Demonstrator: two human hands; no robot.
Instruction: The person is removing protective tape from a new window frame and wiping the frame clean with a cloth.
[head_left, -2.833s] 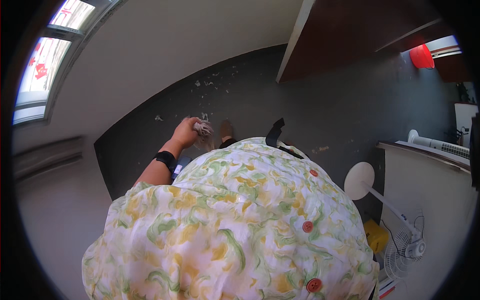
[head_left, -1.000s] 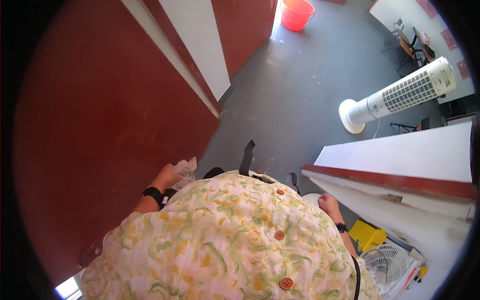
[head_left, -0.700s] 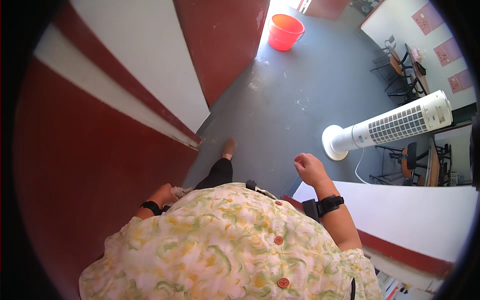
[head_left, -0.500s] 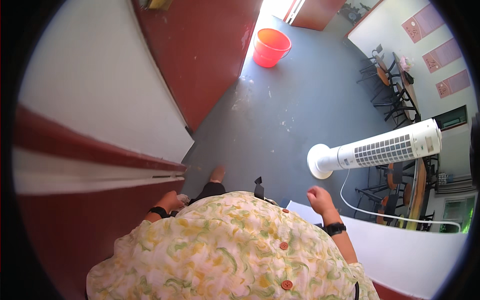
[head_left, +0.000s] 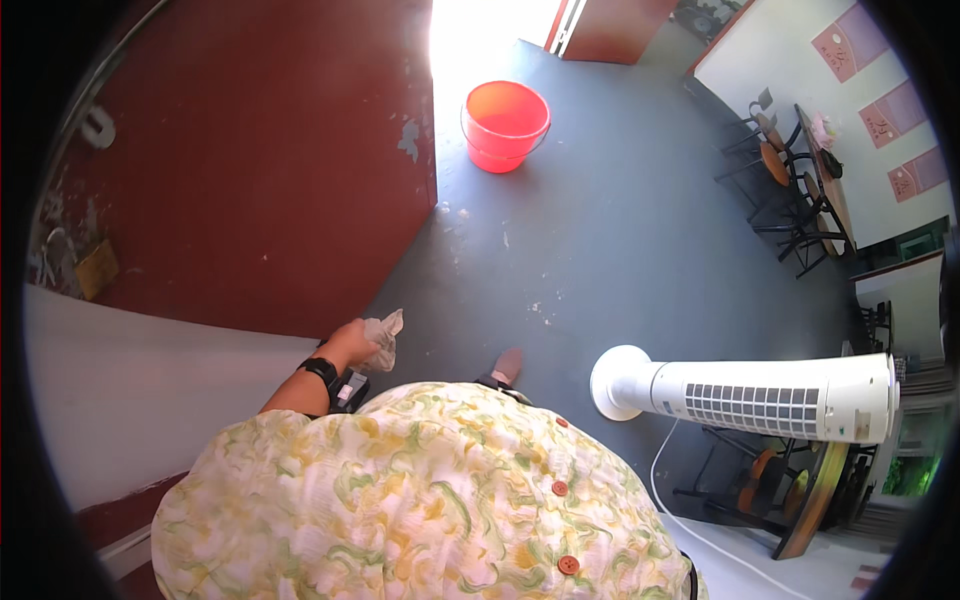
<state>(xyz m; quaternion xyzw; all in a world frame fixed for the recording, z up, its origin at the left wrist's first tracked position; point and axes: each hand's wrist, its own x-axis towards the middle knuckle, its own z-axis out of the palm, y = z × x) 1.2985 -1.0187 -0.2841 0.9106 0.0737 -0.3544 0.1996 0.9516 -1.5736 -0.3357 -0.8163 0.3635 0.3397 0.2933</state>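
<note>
My left hand (head_left: 347, 346) is closed around a crumpled, pale greyish cloth (head_left: 384, 338), low beside the dark red door (head_left: 270, 150). A black band circles that wrist, and a small dark device (head_left: 349, 388) shows just below it. My right hand is out of the picture, hidden beyond my patterned shirt. Ahead on the grey floor stands a red bucket (head_left: 503, 135) with a thin wire handle, out of reach of either hand.
A white tower fan (head_left: 750, 398) stands to my right, its white cord (head_left: 655, 470) trailing toward me. Tables and chairs (head_left: 790, 185) line the right wall. The open doorway (head_left: 480, 40) is bright at the top. A padlock (head_left: 96, 268) hangs at the left door.
I have moved forward and the view has turned, bringing the bucket nearer. My left hand has reached forward with the cloth now showing. My right hand has gone out of view.
</note>
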